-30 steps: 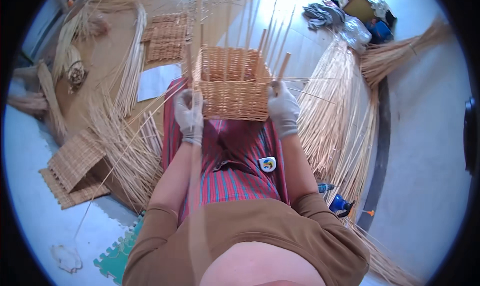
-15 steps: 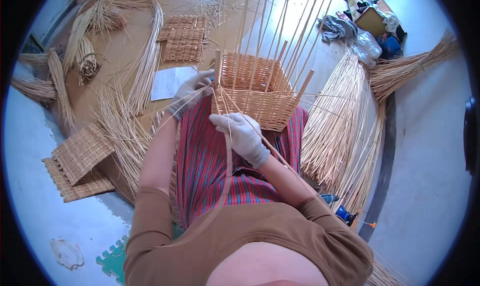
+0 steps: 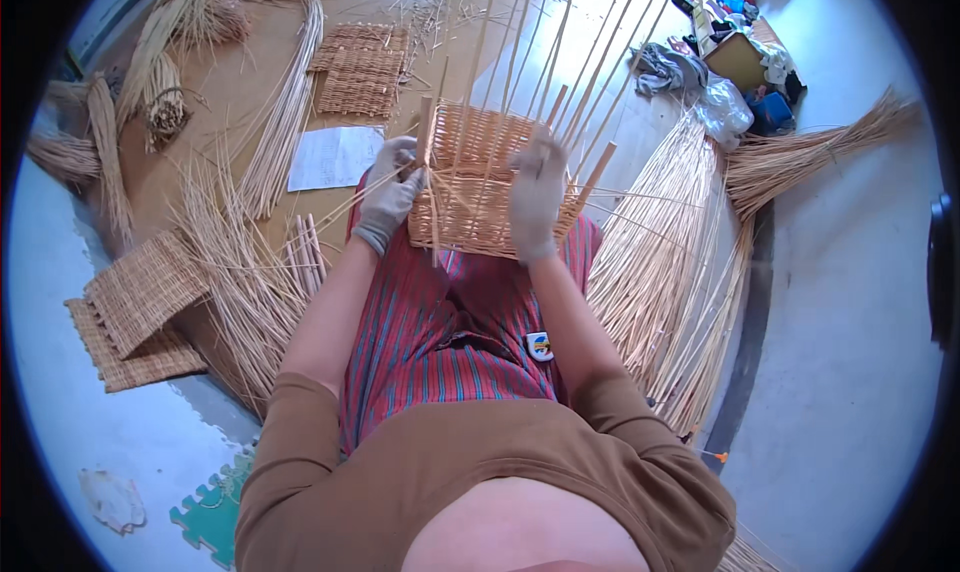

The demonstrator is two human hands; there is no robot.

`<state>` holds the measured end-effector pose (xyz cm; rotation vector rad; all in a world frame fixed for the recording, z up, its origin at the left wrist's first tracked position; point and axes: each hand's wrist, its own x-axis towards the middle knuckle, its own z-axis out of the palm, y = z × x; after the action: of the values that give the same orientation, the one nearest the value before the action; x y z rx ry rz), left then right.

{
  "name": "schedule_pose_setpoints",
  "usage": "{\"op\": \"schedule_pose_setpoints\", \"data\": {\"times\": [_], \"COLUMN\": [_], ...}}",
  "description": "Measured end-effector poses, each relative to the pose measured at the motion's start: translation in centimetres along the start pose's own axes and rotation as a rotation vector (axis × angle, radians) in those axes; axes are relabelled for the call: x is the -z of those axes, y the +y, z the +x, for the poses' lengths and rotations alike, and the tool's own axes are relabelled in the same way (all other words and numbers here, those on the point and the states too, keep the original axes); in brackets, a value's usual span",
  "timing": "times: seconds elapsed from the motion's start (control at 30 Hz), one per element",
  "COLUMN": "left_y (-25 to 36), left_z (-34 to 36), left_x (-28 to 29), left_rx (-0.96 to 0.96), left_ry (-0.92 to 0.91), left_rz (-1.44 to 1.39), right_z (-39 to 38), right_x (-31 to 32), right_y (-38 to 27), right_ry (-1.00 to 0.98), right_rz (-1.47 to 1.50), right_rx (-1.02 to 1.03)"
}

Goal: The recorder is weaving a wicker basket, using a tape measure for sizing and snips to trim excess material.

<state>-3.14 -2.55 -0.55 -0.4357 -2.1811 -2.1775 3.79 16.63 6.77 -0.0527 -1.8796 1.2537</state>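
Observation:
A rectangular light-tan wicker basket (image 3: pixel 470 214) rests on my lap over striped red cloth, with tall upright strands and short sticks at its corners. My left hand (image 3: pixel 392 197), in a pale glove, grips the basket's left corner where loose strands cross. My right hand (image 3: pixel 537 194), also gloved, is raised over the front right part of the basket; motion blurs its fingers, so their grip is unclear. A small round white object (image 3: pixel 540 346) sits on the cloth by my right forearm.
Loose reed bundles (image 3: pixel 650 272) lie at both sides. Woven mats (image 3: pixel 148 294) are stacked at lower left, another woven panel (image 3: pixel 360 72) farther ahead beside a white paper sheet (image 3: pixel 335 157). A pile of cloth and bags (image 3: pixel 730 57) is at upper right; a green foam mat (image 3: pixel 210 502) at lower left.
My right hand has moved from the basket's front left corner up and to the right. My left fingers now wrap the left corner. The basket has shifted slightly left since the previous frame.

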Motion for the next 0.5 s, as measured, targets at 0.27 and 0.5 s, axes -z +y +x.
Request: {"op": "schedule_pose_setpoints", "data": {"times": [0.27, 0.5], "left_y": [4.0, 5.6], "left_z": [-5.0, -4.9], "left_x": [-7.0, -8.1], "left_rx": [-0.365, -0.357], "left_ry": [-0.237, -0.201], "left_rz": [0.823, 1.252], "right_z": [2.2, -0.3], "right_x": [2.6, 9.1], "right_y": [2.6, 2.0], "right_ry": [-0.102, 0.191], "right_rz": [-0.310, -0.239], "right_rx": [0.026, -0.204]}}
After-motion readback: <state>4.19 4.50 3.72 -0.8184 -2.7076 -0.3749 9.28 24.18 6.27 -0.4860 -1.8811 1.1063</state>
